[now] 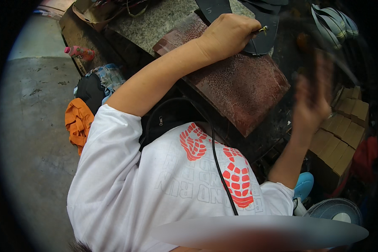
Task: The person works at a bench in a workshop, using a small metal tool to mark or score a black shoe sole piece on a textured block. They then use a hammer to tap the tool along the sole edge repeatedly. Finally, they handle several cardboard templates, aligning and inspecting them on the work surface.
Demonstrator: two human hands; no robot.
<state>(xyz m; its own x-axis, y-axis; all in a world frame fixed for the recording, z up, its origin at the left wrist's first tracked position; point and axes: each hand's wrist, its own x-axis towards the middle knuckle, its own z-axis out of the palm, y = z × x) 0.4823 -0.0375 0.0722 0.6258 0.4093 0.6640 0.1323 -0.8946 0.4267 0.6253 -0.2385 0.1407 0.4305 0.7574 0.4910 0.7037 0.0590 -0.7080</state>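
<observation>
My left hand [233, 37] is closed in a fist over black sole-shaped sheets [264, 42]. A small thin rod [263, 29] with a shiny end and a yellow bit pokes out of the fist by the thumb; the rest is hidden in the fingers. The sheets overlap the far edge of a worn reddish-brown slab [243, 88], whose top is pitted. Off to the right, my right hand [313, 101] is raised beside the slab and smeared by motion. Whether it holds anything cannot be made out.
A speckled stone slab [145, 29] lies at the far side. Grey-white curved pieces [334, 25] are stacked far right, above brown cardboard boxes [338, 130]. A fan [336, 210] stands near right. Leftward are a pink bottle [80, 53] and an orange cloth [78, 122]. A black cable [214, 147] crosses my shirt.
</observation>
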